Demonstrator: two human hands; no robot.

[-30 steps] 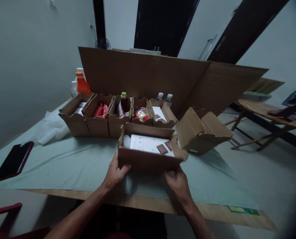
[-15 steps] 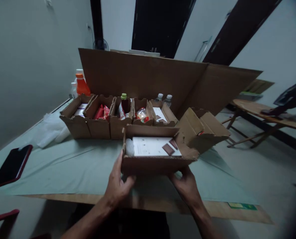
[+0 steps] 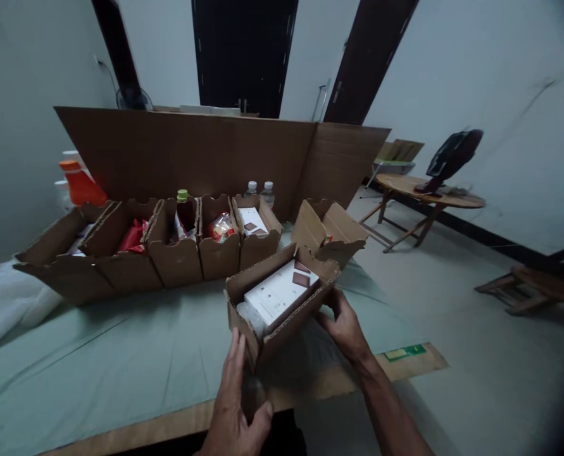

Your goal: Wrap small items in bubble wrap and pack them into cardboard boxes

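Both of my hands hold an open cardboard box (image 3: 288, 320) above the near table edge, turned at an angle. A white flat carton (image 3: 276, 292) with brown patches lies inside it, with a clear wrapped item (image 3: 246, 315) at its near end. My left hand (image 3: 234, 402) cups the box's near left corner from below, fingers stretched up along the wall. My right hand (image 3: 343, 326) grips the right end, fingers curled round the wall.
A row of open cardboard boxes (image 3: 172, 253) with snacks and a green-capped bottle (image 3: 182, 204) stands behind. An empty tilted box (image 3: 332, 229) sits at the right. A tall cardboard sheet (image 3: 206, 155) backs the table. An orange bottle (image 3: 80, 183) and white plastic (image 3: 6, 304) are at left.
The view has swung to the right. The held box has turned from lying crosswise to pointing away at an angle, and my left hand has slid under its near corner.
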